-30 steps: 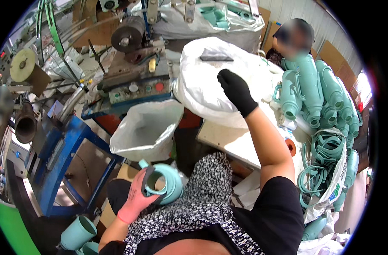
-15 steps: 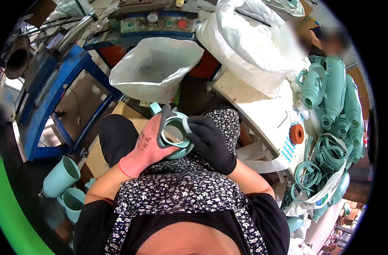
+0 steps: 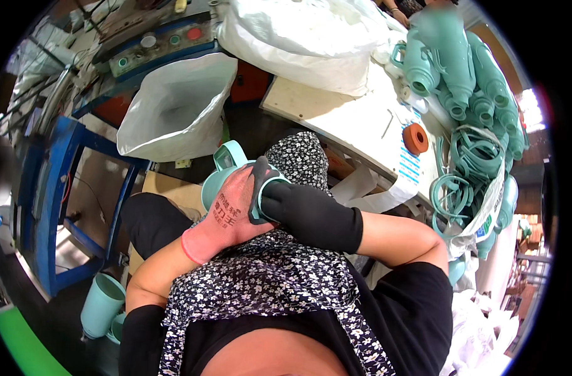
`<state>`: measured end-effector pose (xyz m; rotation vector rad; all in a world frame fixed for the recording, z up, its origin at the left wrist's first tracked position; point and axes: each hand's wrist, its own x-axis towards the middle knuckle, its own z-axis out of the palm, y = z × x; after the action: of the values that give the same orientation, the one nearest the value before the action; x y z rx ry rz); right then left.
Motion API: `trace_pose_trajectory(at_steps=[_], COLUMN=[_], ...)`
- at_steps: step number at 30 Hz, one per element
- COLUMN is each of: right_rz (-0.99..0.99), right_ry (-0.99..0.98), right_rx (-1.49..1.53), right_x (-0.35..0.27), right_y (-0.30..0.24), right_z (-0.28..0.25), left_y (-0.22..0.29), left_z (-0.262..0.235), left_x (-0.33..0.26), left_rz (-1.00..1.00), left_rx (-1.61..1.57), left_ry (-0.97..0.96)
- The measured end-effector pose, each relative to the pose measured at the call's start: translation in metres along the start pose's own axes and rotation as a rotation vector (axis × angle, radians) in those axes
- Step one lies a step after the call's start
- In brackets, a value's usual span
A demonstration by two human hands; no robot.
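Observation:
My left hand [image 3: 231, 207], in a pink glove with a grey palm, is wrapped round a teal plastic flask shell [image 3: 214, 183] over my lap. The shell lies tilted with its round mouth toward the right, and its loop handle stands up at the far side. My right hand [image 3: 314, 216], in a black glove, reaches with its fingers into that mouth. Those fingertips are hidden inside, so I cannot tell whether they grip anything.
An open white sack [image 3: 173, 116] stands ahead, by a machine with a button panel [image 3: 161, 47]. To the right, a white table [image 3: 336, 119] bears an orange tape roll [image 3: 415, 138], teal flask shells [image 3: 455, 69] and a bag of teal handles [image 3: 477, 153]. Teal cups [image 3: 103, 304] lie lower left.
My right hand has moved from the shell's rim, where it touched a pale ring-like edge, to inside the mouth. The shell has tipped to the right. My view has shifted right.

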<state>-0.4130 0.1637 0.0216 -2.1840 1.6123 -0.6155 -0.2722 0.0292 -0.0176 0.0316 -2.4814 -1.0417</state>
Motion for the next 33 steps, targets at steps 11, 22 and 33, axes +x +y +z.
trace_pose_trajectory(at_steps=[11,22,33], right_rz=[-0.104,-0.052,0.053], right_ry=[-0.043,-0.168,0.124], right_rx=[-0.114,0.122,0.102], right_x=[-0.021,-0.034,-0.024], right_y=[0.004,0.022,0.008], right_z=[-0.003,-0.02,-0.01], left_y=[-0.006,0.013,0.008], left_z=[0.004,0.004,-0.003], left_x=[0.009,0.037,0.028], left_rz=[0.092,0.168,0.097], left_rx=[0.034,0.056,-0.031], left_ry=[-0.13,-0.333,-0.124])
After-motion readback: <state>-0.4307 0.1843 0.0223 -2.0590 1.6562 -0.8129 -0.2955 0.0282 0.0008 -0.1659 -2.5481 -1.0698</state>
